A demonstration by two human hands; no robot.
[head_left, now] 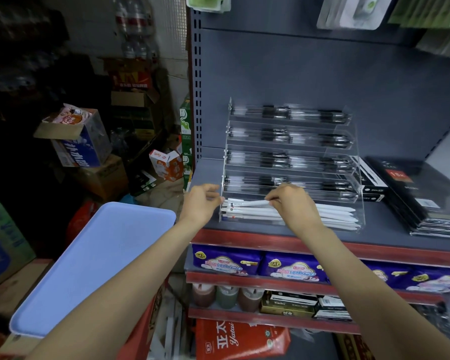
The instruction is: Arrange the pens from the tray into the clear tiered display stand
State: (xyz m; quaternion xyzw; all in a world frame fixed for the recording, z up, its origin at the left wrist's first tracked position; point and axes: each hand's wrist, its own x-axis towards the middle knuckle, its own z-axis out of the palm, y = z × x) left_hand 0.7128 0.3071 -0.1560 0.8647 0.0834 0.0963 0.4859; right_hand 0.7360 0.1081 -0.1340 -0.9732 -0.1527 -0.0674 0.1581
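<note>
A clear tiered display stand (359, 201) sits on a grey shelf. Its upper tiers hold black pens (276, 136). The bottom tier holds several white pens (335, 214). My left hand (202, 201) pinches the left end of one white pen (250, 203) at the stand's left edge. My right hand (291, 201) pinches the same pen near its middle, just above the bottom tier. A light blue tray (94, 268) lies at the lower left, with nothing visible in it.
Black notebooks (411, 196) and dark boxes (372, 183) lie right of the stand on the grey shelf (270, 235). Lower shelves carry purple packets (226, 263) and bottles (226, 297). Cardboard boxes (76, 141) crowd the dim floor to the left.
</note>
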